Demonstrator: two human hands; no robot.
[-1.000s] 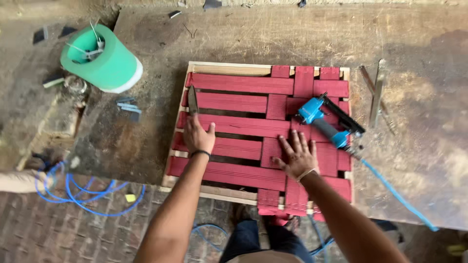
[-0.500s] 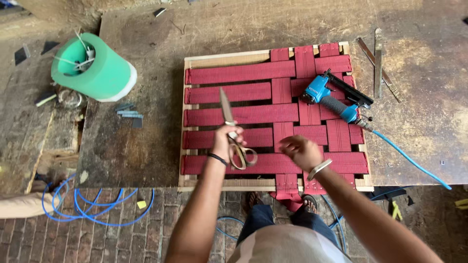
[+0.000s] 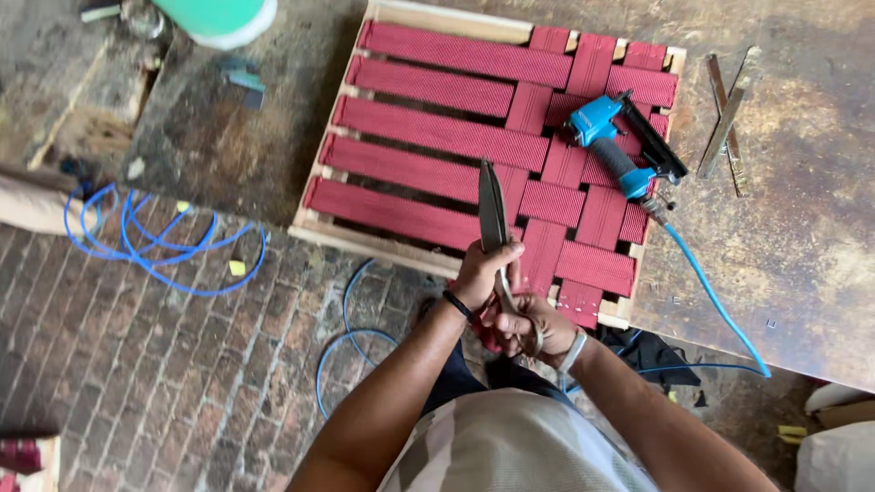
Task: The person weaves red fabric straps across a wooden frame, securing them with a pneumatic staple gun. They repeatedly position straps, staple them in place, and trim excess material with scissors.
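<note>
I hold a pair of large metal scissors upright, blades shut and pointing away from me, over the near edge of a wooden frame woven with red webbing straps. My left hand, with a black wristband, grips the scissors just below the blades. My right hand, with a silver bracelet, is closed around the handle loops just beyond the frame's edge. Something red shows under my right hand; I cannot tell what it is.
A blue pneumatic staple gun lies on the webbing at the right, its blue hose running off the workbench. Two metal strips lie at the far right. A green tub stands at the back left. More blue hose is coiled on the brick floor.
The scissors came off the webbing and back to the frame's near edge. My left hand took them up, and my right hand left the straps and closed on the handles.
</note>
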